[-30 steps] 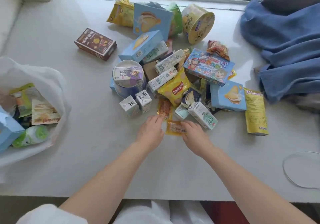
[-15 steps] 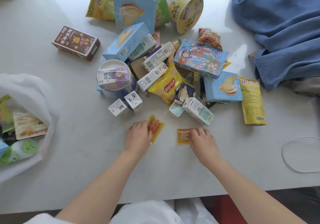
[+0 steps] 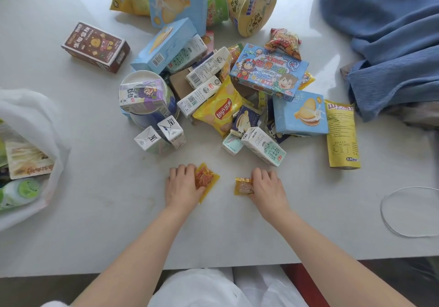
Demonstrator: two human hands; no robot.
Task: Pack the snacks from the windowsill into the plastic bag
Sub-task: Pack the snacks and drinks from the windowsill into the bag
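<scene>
The windowsill carries a big heap of snacks; the plastic bag, partly filled, lies open at the far left. The left hand presses on one orange sachet, fingers together. The right hand pinches a second sachet. I judge this the pick-up step; next both must be lifted and carried left into the bag.

**Both hands on small orange sachets, windowsill**

Left hand palm-down on an orange snack sachet; right hand gripping a second sachet at its edge. Both lie on the white windowsill, just in front of the snack pile. Plastic bag far left, open, partly filled. Blue cloth top right.
</scene>
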